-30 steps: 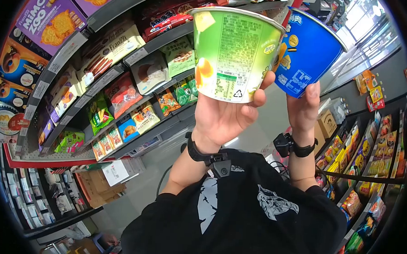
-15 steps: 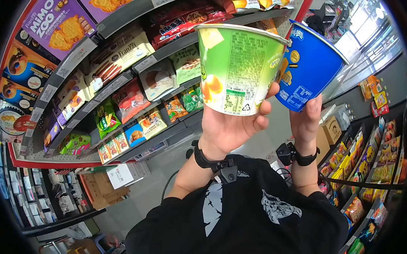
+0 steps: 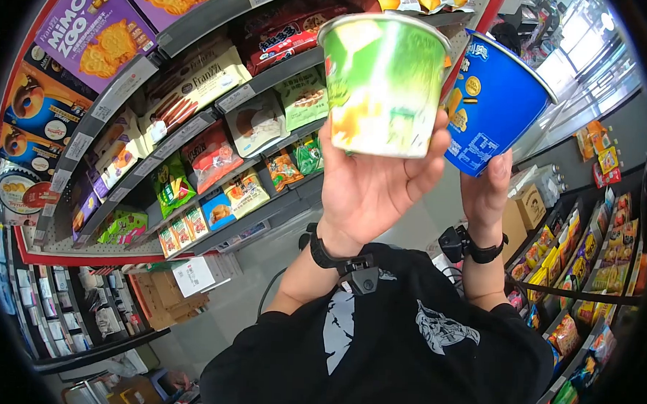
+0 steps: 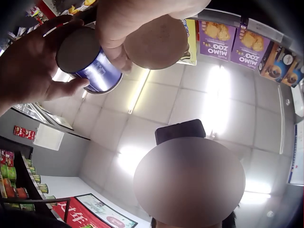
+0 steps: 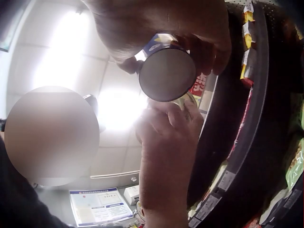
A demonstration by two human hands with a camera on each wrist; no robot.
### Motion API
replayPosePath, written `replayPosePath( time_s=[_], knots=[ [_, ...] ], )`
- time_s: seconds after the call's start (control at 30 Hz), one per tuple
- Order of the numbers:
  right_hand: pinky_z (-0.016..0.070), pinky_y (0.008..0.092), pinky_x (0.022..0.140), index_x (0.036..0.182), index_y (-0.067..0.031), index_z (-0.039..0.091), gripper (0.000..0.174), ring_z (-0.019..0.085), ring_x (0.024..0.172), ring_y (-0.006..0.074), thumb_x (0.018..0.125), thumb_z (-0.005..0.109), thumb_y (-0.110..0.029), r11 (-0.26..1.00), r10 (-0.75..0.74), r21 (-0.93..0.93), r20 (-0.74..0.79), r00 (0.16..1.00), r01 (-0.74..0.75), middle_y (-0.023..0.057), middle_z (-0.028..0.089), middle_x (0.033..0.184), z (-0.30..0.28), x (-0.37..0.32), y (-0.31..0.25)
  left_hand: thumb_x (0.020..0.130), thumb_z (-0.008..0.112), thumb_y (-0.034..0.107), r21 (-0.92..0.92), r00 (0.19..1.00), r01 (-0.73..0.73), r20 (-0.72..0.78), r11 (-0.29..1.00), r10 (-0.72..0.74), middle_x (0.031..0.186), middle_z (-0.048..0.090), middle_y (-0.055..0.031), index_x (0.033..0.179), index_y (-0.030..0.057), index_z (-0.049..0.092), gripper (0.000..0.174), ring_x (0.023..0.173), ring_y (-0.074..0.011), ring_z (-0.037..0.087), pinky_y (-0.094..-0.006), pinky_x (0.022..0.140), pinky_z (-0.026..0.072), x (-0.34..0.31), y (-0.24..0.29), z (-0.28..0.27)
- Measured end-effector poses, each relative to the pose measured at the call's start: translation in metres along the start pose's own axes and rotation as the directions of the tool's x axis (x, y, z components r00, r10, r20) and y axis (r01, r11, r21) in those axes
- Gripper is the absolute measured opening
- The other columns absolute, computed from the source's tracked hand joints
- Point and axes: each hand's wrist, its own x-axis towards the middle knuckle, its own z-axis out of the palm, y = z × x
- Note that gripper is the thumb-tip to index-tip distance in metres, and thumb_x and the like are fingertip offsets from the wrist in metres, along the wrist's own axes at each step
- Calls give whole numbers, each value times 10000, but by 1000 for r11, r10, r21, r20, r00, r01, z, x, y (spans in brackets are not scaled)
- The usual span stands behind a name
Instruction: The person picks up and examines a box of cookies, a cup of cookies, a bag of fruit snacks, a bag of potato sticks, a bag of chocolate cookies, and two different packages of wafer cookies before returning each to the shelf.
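My left hand (image 3: 375,168) holds a green paper cup (image 3: 383,82) up by its base, fingers curled round the bottom; the cup is blurred by motion. Just to its right, my right hand (image 3: 486,186) grips a blue cup (image 3: 494,101) from below, tilted to the right, its rim close to the green cup's. The left wrist view shows the green cup's brown underside (image 4: 156,42) under my left hand (image 4: 137,19), and the blue cup (image 4: 88,59) in my right hand (image 4: 33,71). In the right wrist view the blue cup's base (image 5: 167,74) sits in my right hand (image 5: 161,23).
Shelves of snack packets (image 3: 196,146) run along the left, with purple biscuit boxes (image 3: 86,25) on top. Another rack of packets (image 3: 596,235) stands at the right. Cardboard boxes (image 3: 164,296) lie on the aisle floor below.
The green cup has risen a little and turned in my left hand; its printed label no longer faces me and it is blurred. The blue cup has barely moved.
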Motion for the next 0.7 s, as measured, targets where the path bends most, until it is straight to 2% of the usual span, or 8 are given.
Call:
replayPosePath(
  time_s=[0.03,0.07,0.17,0.2,0.27,0.4,0.47,0.7],
  knots=[
    [414,347,984,1382,-7,291,870,501,1175,201,788,677,-511,1000,0,6,3,1000,0,118,465,1298,0,0,1,862,582,502,40,994,-52,-91,998,55,1454,318,-184,1433,110,303,747,1336,-327,347,-468,1089,332,0,-2,7],
    [413,349,987,1386,-9,288,863,499,1181,204,793,674,-503,1000,2,11,5,1000,-2,118,464,1302,-1,-1,1,862,582,502,35,994,-53,-95,998,56,1454,318,-184,1433,110,303,747,1336,-327,347,-468,1089,332,0,-4,10],
    [413,349,988,1388,-11,287,850,500,1183,205,800,669,-491,1000,2,15,16,1000,-2,119,462,1307,-1,-2,1,817,662,457,60,985,-139,-92,988,144,1467,307,-165,1425,115,313,780,1389,-333,237,-495,1153,210,1,-5,14],
    [413,349,988,1388,-11,287,850,500,1183,205,800,669,-491,1000,4,15,16,1000,-4,119,462,1307,-2,-3,2,817,662,457,59,985,-141,-93,988,146,1467,307,-165,1425,115,313,780,1389,-333,237,-495,1153,210,1,-5,14],
    [332,381,1056,1377,-23,338,751,451,1242,222,834,605,-467,1000,0,14,42,999,-1,106,460,1344,-6,-5,5,811,675,442,92,980,-162,-101,983,171,1462,325,-151,1420,117,324,774,1396,-333,217,-486,1160,198,1,-5,14],
    [329,381,1056,1379,-25,338,747,453,1239,220,837,602,-466,1000,10,10,59,998,-10,104,458,1345,-7,-6,6,798,692,427,148,973,-191,-102,970,207,1455,340,-143,1417,128,332,776,1406,-324,191,-476,1172,159,1,-9,14],
    [329,378,1054,1379,-27,339,742,453,1239,219,840,601,-463,1000,11,23,53,999,-13,101,459,1343,-9,-6,7,780,683,507,92,974,-223,-8,971,224,1434,349,-161,1423,74,279,875,1367,-349,279,-501,1156,218,1,-10,12],
    [324,380,1058,1385,-27,334,742,447,1244,216,846,599,-463,1000,-3,23,71,997,1,94,456,1348,-10,-6,8,757,711,468,40,971,-238,16,970,237,1426,357,-150,1407,83,303,859,1385,-342,241,-511,1164,182,0,-8,10]
  ],
)
